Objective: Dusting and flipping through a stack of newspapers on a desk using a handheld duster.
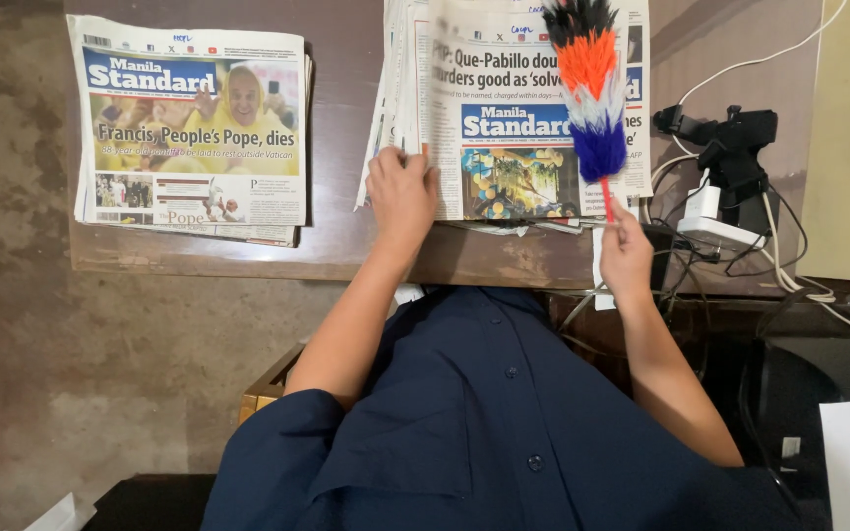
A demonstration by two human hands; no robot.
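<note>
My left hand (401, 189) rests on the near left edge of a thick stack of newspapers (489, 118), fingers curled over the folded pages. My right hand (624, 251) pinches the thin red handle of a feather duster (590, 84). Its black, orange, white and blue feathers lie over the right side of that stack. The stack sits on a worn brown wooden table (336, 251). My dark blue shirt fills the lower middle of the view.
A second, smaller pile of newspapers (189, 128) lies on the table's left part. To the right are a black device (730, 147), a white power adapter (705, 216) and tangled cables (789, 275). A cardboard box corner (268, 388) shows under my left arm.
</note>
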